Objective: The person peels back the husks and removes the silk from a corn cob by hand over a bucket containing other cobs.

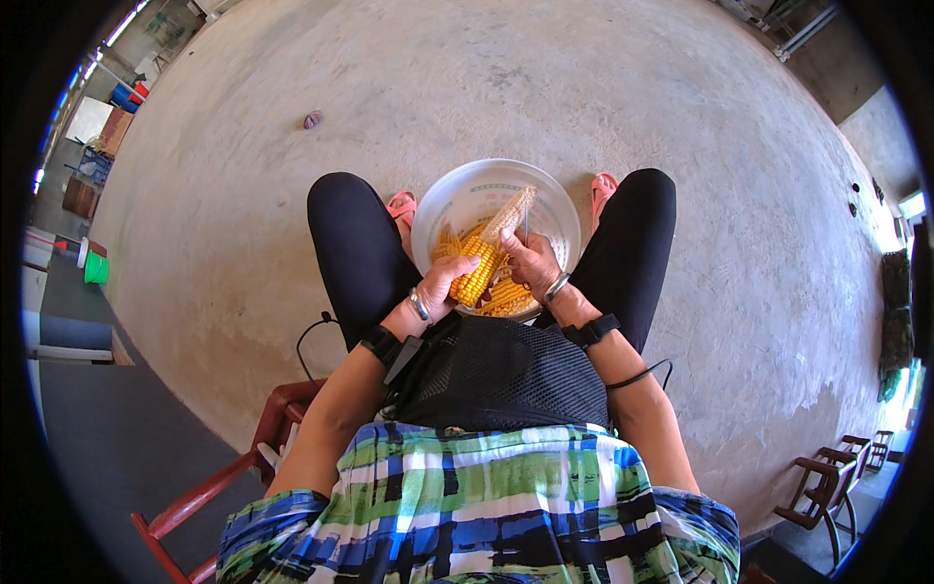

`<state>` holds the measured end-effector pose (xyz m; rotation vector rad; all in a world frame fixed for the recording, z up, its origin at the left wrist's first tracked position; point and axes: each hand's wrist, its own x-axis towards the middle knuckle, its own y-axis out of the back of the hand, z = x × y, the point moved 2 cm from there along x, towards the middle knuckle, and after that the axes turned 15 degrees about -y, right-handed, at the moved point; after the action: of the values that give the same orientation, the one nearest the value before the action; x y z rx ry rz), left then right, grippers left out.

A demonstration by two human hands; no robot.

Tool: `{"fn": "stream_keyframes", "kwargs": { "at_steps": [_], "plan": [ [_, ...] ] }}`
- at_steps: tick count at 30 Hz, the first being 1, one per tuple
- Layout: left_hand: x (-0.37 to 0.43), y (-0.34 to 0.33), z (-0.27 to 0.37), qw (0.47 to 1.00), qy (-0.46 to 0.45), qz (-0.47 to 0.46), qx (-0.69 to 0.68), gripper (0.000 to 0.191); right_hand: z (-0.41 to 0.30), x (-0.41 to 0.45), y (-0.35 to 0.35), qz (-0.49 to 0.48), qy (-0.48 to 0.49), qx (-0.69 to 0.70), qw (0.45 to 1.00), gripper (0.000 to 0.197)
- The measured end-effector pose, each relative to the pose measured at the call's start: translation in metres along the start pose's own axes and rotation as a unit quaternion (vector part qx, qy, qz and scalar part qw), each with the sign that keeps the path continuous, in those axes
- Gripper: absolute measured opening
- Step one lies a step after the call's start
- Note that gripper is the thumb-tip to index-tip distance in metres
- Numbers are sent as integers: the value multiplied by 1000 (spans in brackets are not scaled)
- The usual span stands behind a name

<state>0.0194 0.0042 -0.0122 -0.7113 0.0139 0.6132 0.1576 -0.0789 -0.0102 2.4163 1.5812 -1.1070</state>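
Note:
Between my knees stands a white plastic tub (438, 191) holding several yellow corn cobs (506, 296) and loose kernels. Above it, my left hand (442, 283) grips the lower end of a corn cob (478, 264) with yellow kernels on it. A pale, bare cob (513, 209) lies against its upper part, slanting up to the right. My right hand (534, 264) is closed near that bare cob, its thumb against it, and a thin metal rod (526, 215) sticks up from the fingers. The hidden fingers leave the exact hold on the cob and rod unclear.
A red chair (193, 496) is at my lower left. Brown wooden chairs (821, 485) stand at the lower right. A green bucket (96, 268) is at the far left. A small dark object (312, 119) lies on the concrete floor (467, 87). My feet in pink sandals (403, 208) flank the tub.

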Motion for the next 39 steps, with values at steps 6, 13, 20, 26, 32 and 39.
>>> {"fn": "stream_keyframes", "kwargs": {
  "at_steps": [6,13,20,26,32,39],
  "plan": [
    [0,5,1,1000,-1,-21,20,41,-7,-5,-2,-64,6,26,998,27],
    [-6,-1,6,999,4,-41,-9,46,0,2,7,-101,-6,87,991,25],
    [-6,-1,7,1000,6,-26,17,44,-7,-8,-4,-39,9,-9,999,45],
    [-5,2,5,999,-1,-29,17,45,-4,-2,4,-82,-9,46,996,35],
    [-7,-5,8,995,-14,-64,-77,47,-5,-5,3,-55,13,60,997,43],
    [-5,-8,11,994,8,-82,-73,48,1,1,1,-120,2,36,992,41]
  ]
}}
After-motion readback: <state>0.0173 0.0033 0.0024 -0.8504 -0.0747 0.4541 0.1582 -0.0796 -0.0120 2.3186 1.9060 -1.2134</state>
